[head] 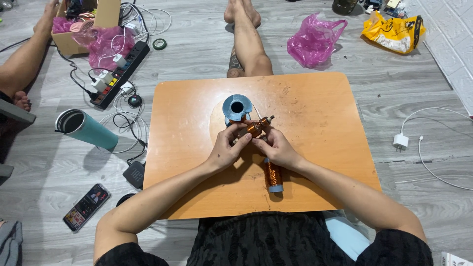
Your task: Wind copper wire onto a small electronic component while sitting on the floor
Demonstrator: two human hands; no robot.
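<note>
The left hand (224, 150) grips the lower end of a small copper-wound coil (252, 129), fingers closed around it. The right hand (276, 147) pinches the same coil from the opposite side, thumb and fingers closed on its body. The coil is held between both hands, above the orange desk (315, 113). A blue spool (237, 108) stands just beyond the left hand; a copper wire bobbin (273, 175) lies under the right wrist. Judged step: winding or dressing the coil. Continuing requires steady wire tension and a controlled turn.
</note>
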